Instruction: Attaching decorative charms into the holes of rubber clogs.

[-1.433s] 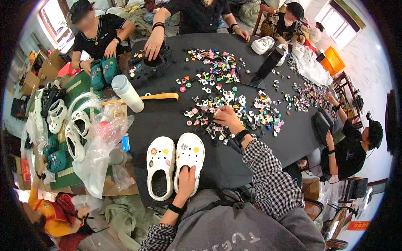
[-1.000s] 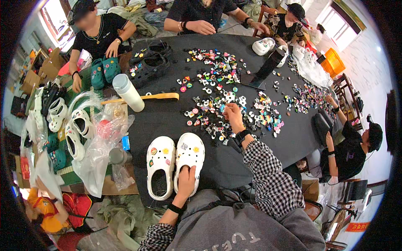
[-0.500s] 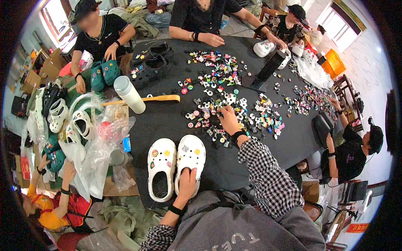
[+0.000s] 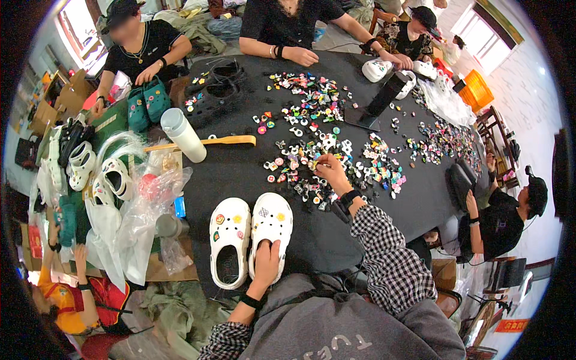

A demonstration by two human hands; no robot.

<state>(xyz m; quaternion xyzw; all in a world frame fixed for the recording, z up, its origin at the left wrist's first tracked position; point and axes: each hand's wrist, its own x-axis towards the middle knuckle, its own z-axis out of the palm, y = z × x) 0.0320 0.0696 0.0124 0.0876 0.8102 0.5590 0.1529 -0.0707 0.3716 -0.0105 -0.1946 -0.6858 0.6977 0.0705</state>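
Note:
Two white clogs with colourful charms in their holes lie side by side at the table's near edge. On the right clog (image 4: 278,207) my left hand (image 4: 266,264) is closed, its fingers reaching into the foot opening. The left clog (image 4: 227,231) stands untouched beside it. Farther up, my right hand (image 4: 331,172) dips into a spread pile of small shoe charms (image 4: 375,165). Its thumb and fingers are pinched together at the pile's middle; what sits between the fingertips is too small to make out.
A pale tumbler (image 4: 185,138) stands left, by a yellow wooden stick (image 4: 234,140). Dark green clogs (image 4: 157,101), black clogs (image 4: 219,93) and a black phone-like device on a stand (image 4: 387,95) sit farther off. Plastic bags (image 4: 153,210) and white clogs (image 4: 119,179) crowd the left. Co-workers sit around the table.
My right hand has shifted slightly and its forearm has swung a little to the right. The left hand stays on the right clog. Co-workers' hands at left have moved.

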